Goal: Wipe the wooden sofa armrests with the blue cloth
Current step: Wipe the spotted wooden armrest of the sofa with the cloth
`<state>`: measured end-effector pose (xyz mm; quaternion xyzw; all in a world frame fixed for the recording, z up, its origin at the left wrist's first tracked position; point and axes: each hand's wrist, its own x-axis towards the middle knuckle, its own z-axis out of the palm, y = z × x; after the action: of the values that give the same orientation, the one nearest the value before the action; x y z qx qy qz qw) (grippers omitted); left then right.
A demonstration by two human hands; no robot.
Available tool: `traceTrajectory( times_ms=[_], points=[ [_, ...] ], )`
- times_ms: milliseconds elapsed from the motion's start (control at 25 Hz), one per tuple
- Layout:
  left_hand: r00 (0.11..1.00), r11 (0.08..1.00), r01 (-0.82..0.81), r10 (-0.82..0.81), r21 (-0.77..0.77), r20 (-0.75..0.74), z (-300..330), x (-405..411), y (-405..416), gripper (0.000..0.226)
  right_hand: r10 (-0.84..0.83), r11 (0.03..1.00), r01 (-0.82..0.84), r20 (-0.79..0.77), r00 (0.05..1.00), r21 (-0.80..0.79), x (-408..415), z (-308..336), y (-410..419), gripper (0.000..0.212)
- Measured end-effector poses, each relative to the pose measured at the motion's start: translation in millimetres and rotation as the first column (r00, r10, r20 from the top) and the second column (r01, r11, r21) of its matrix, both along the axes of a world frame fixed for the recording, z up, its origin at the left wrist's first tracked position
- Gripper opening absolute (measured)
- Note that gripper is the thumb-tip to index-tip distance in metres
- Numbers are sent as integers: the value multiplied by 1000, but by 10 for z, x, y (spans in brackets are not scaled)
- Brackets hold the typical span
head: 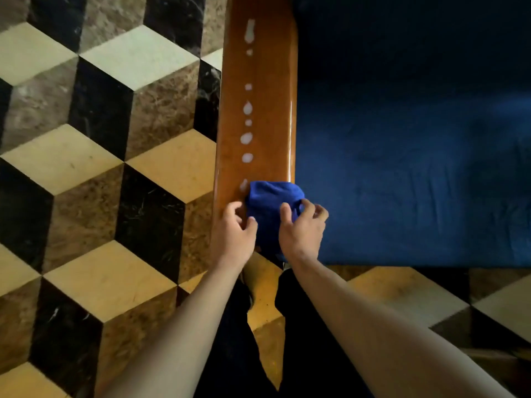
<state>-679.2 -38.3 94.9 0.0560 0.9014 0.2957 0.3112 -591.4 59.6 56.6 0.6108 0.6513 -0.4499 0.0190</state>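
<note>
Looking down through the head camera, I saw a marble floor (94, 156) patterned in black, brown and cream cubes, filling the left side and running under the person's dark-trousered legs (230, 354). To the right lay the dark blue upholstered sofa seat (408, 156), its fabric faintly creased. Between floor and seat ran the long, glossy, brown wooden armrest (267, 81), stretching away from me up the frame. A row of pale whitish blotches (247, 137) dotted its middle line, spaced apart, the nearest one just touching the far left edge of the cloth.

The crumpled bright blue cloth (270, 205) sat on the near end of the armrest, covering most of its width and hanging down over the near end. My left hand (234, 235) rested at the cloth's left edge, fingers loosely curled, thumb tip touching the fabric; I could not tell whether it actually pinched it. My right hand (303, 229) was on the cloth's right side, thumb pressed onto the top and the curled fingers gathering a fold at the edge nearest the seat.
</note>
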Motion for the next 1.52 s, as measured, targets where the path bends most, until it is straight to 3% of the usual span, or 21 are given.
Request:
traceTrajectory(
  times_ms=[80,160,280,400,480,600,680,760,840,920,960,1120,1240,1400,1520],
  points=[
    [992,994,-100,96,-49,-82,-175,-161,-143,35,87,996,-87,7,996,-23,-161,-135,-154,90],
    [979,983,-179,173,-43,-111,-333,-365,-247,37,108,993,-110,64,992,43,-342,-251,-202,104],
    [973,975,-220,222,-39,64,-510,-611,-327,48,-12,992,-1,104,995,128,-542,-388,7,98],
    [928,959,-282,261,40,266,-680,-763,-356,33,-121,991,120,22,992,52,-784,-520,458,85],
    [902,940,-332,293,77,318,-743,-827,-363,37,-146,989,146,-42,988,-17,-893,-549,758,81],
    [847,927,-373,326,32,419,-805,-889,-438,78,-174,968,130,-201,964,-214,-929,-507,981,72],
    [819,928,-372,336,-15,464,-837,-922,-508,93,-99,990,71,-247,964,-120,-824,-500,866,68],
    [789,935,-352,320,-42,525,-831,-965,-556,101,94,994,-81,-186,978,75,-586,-487,539,77],
    [732,933,-357,309,-44,607,-824,-1009,-570,97,366,888,-375,84,927,268,-304,-440,31,83],
    [689,922,-385,314,-38,653,-823,-1038,-553,86,517,657,-648,396,759,385,-198,-388,-394,81],
    [678,918,-394,320,-41,662,-822,-1061,-542,82,553,581,-713,454,699,391,-267,-357,-517,82],
    [672,915,-402,287,11,682,-868,-1172,-515,66,686,393,-814,453,569,427,-977,-391,-512,84],
    [559,878,-478,303,1,771,-844,-1263,-576,75,731,287,-842,463,501,457,-1356,-428,-443,73],
    [430,840,-540,326,-50,842,-745,-1299,-678,71,826,100,-886,459,329,453,-806,-428,-689,61],
    [423,884,-464,279,-59,862,-674,-1278,-574,63,863,25,-897,443,242,441,-361,-416,-737,71]
  ],
)
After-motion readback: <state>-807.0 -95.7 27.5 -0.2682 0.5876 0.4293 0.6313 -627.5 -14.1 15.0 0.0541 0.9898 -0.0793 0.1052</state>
